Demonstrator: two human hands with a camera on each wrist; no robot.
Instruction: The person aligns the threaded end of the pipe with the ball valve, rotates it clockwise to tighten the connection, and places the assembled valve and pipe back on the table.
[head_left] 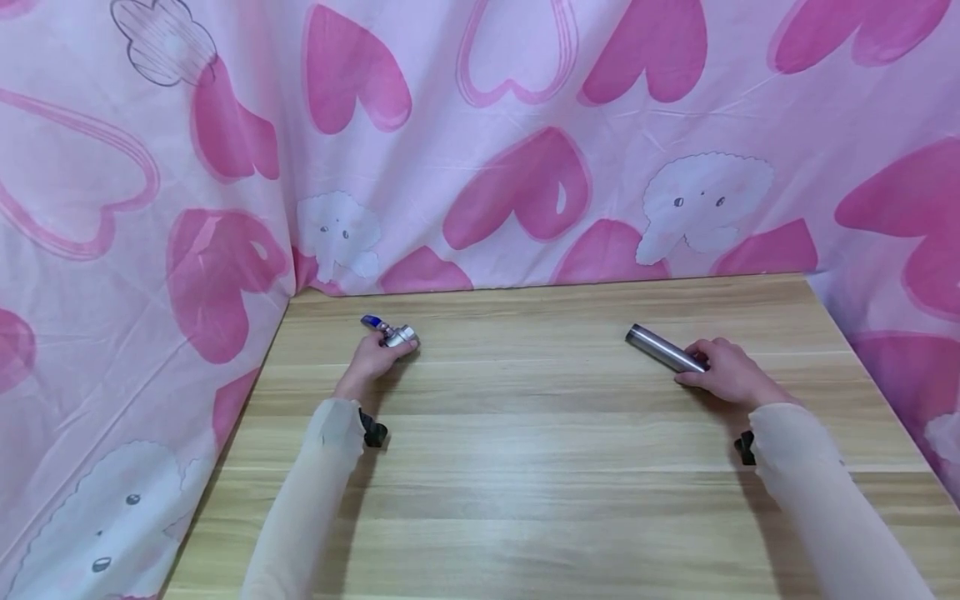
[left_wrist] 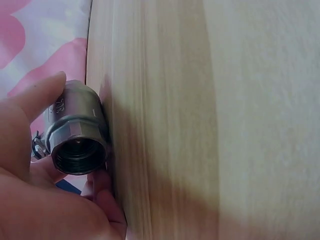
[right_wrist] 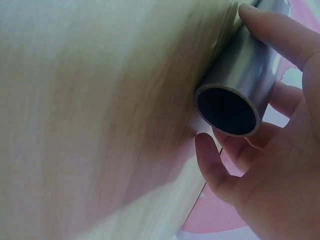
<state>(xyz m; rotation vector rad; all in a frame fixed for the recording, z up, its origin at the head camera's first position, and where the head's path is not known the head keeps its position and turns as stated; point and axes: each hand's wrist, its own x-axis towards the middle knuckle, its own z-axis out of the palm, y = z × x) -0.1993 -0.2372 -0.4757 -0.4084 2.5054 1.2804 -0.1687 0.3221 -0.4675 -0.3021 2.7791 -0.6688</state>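
Note:
At the far left of the table, my left hand [head_left: 369, 362] grips a metal ball valve [head_left: 399, 336] with a blue lever handle [head_left: 372, 321]. In the left wrist view the valve [left_wrist: 77, 125] shows its threaded open end, with the thumb on its side and fingers behind and below. On the right, my right hand [head_left: 731, 372] holds a plain steel pipe [head_left: 663, 348] near its closer end, thumb on one side and fingers curled on the other. The right wrist view shows the hollow end of the pipe [right_wrist: 245, 75], close over the tabletop.
The wood-grain table [head_left: 510, 467] is bounded at the back and sides by a pink curtain [head_left: 517, 183] printed with hearts and white animals. Dark wrist mounts [head_left: 372, 429] stick out at both sleeves. A wide stretch of tabletop separates the two hands.

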